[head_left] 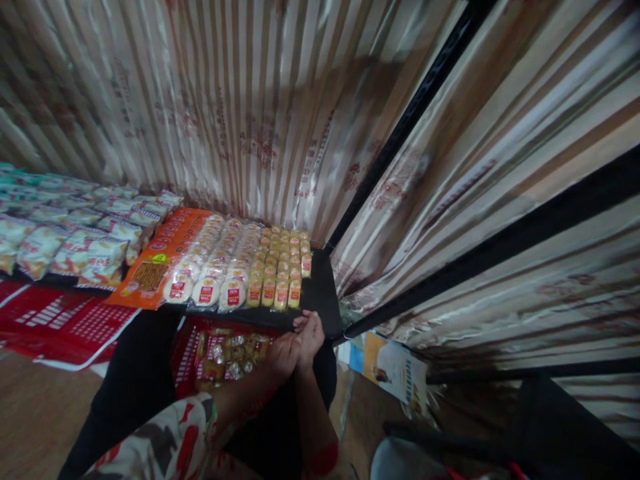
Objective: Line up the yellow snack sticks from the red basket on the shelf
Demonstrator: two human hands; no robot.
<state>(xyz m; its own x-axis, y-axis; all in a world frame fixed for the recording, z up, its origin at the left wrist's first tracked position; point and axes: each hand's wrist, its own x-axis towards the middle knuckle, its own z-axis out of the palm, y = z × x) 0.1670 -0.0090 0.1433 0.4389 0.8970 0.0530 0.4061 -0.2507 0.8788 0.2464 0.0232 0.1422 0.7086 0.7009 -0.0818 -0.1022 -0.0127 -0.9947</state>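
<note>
My left hand (285,353) and my right hand (311,335) touch each other at the front edge of a black shelf (323,283). Both look closed, with fingers curled; what they hold, if anything, is hidden. Just beyond them stand rows of small yellow wrapped cakes (281,293) with red labels. Left of these lie rows of round white wrapped crackers (206,291). Below my left hand, a red basket (187,343) between my legs contains several small wrapped cakes (237,353) in gold and clear wrappers.
An orange snack bag (167,250) lies beside the crackers, with many white snack packets (103,257) further left. A second red basket (65,317) is below them. Black metal posts (400,147) and striped plastic sheeting (240,100) close off the back and right. A printed carton (390,367) lies low at right.
</note>
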